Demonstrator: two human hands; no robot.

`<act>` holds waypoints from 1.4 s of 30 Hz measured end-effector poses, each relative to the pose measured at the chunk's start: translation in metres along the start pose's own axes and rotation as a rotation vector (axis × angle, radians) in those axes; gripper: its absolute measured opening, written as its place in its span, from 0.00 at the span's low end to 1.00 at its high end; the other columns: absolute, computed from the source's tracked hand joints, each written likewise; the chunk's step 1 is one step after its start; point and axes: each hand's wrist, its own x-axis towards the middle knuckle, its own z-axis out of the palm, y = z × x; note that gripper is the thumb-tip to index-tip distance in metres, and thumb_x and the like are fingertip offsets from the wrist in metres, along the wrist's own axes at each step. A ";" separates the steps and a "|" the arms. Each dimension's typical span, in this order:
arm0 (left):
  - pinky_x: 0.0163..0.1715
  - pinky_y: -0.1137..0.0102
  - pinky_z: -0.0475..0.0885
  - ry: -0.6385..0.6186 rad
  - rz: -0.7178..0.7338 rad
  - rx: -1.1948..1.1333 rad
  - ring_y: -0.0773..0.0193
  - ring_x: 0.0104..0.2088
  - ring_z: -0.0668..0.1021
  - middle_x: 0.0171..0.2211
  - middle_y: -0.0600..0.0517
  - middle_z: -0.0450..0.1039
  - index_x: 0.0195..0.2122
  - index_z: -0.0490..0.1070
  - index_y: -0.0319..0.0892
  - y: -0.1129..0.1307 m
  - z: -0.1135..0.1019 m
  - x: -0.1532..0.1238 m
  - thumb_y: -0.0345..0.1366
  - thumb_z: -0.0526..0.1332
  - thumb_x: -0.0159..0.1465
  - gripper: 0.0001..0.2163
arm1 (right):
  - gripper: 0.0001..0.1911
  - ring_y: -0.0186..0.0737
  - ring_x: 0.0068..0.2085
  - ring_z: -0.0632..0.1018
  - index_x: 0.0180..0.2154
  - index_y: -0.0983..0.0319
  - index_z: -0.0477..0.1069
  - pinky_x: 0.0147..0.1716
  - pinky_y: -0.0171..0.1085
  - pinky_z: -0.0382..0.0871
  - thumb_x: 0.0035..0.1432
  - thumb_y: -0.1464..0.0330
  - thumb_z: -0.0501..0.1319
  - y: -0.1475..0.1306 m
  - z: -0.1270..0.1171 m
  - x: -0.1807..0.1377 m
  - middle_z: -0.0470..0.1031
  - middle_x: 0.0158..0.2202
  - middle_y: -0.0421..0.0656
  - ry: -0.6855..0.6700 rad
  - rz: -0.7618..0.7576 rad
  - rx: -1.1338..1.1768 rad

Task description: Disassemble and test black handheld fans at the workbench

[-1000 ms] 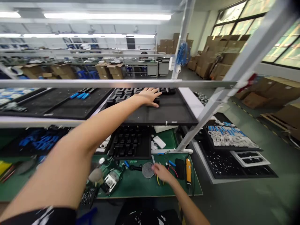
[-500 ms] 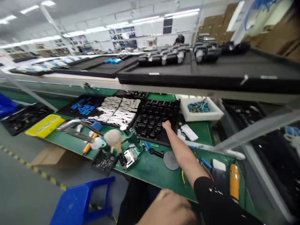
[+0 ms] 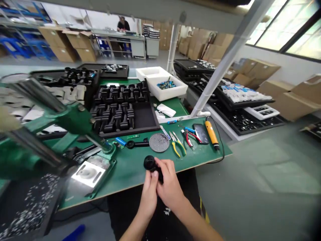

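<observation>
Both hands meet in front of me at the bench's front edge, around one black plastic housing (image 3: 149,163) with a round end. My left hand (image 3: 149,192) pinches it from the lower left. From the right, my right hand (image 3: 169,182) wraps its fingers over it; much of the part is hidden in the grip. Similar black housings (image 3: 117,115) lie in rows in a black foam tray (image 3: 147,115) beyond, whose near right portion is bare. On the bench just ahead lie another black part (image 3: 137,144) with a ring end and a round perforated disc (image 3: 159,142).
A green press (image 3: 72,124) stands close on the left, beside a tray of small bits (image 3: 30,207). Pliers (image 3: 177,144), a phone (image 3: 201,134) and an orange electric screwdriver (image 3: 212,134) lie on the right. A white foam box (image 3: 167,95) stands behind; a slanted post (image 3: 213,73) rises at right.
My right hand has come back from the black tray with a black housing. Both hands now hold it together near my lap. The view has turned to the right and closer to the bench.
</observation>
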 end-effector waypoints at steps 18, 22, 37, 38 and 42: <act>0.16 0.78 0.61 -0.054 0.014 -0.138 0.75 0.21 0.64 0.39 0.55 0.64 0.60 0.64 0.49 0.064 -0.012 -0.027 0.42 0.61 0.72 0.17 | 0.12 0.38 0.33 0.80 0.46 0.58 0.80 0.36 0.35 0.69 0.73 0.64 0.58 0.059 -0.005 0.049 0.83 0.37 0.42 -0.409 0.028 0.057; 0.17 0.77 0.60 -0.047 0.008 -0.077 0.75 0.22 0.63 0.38 0.55 0.65 0.58 0.63 0.48 0.079 -0.010 -0.025 0.44 0.60 0.73 0.15 | 0.11 0.38 0.31 0.79 0.46 0.57 0.80 0.34 0.35 0.66 0.72 0.65 0.58 0.067 0.005 0.052 0.83 0.35 0.41 -0.492 0.010 0.032; 0.20 0.75 0.59 -0.127 -0.058 -0.090 0.72 0.21 0.62 0.30 0.57 0.63 0.64 0.59 0.49 0.111 0.019 -0.025 0.43 0.58 0.73 0.20 | 0.13 0.35 0.28 0.73 0.46 0.58 0.80 0.31 0.34 0.63 0.74 0.64 0.56 0.068 0.004 0.052 0.81 0.34 0.40 -0.467 0.123 0.042; 0.20 0.75 0.59 -0.138 -0.062 -0.102 0.72 0.22 0.62 0.30 0.57 0.63 0.64 0.59 0.48 0.112 0.020 -0.025 0.43 0.58 0.73 0.20 | 0.13 0.35 0.28 0.73 0.46 0.58 0.80 0.31 0.34 0.63 0.74 0.65 0.56 0.067 0.003 0.052 0.81 0.35 0.40 -0.470 0.122 0.044; 0.22 0.74 0.61 -0.133 -0.058 -0.100 0.71 0.22 0.63 0.29 0.57 0.63 0.64 0.59 0.49 0.113 0.022 -0.026 0.42 0.58 0.74 0.20 | 0.13 0.35 0.29 0.74 0.46 0.58 0.80 0.32 0.34 0.63 0.74 0.65 0.56 0.066 0.002 0.054 0.82 0.35 0.41 -0.480 0.113 0.051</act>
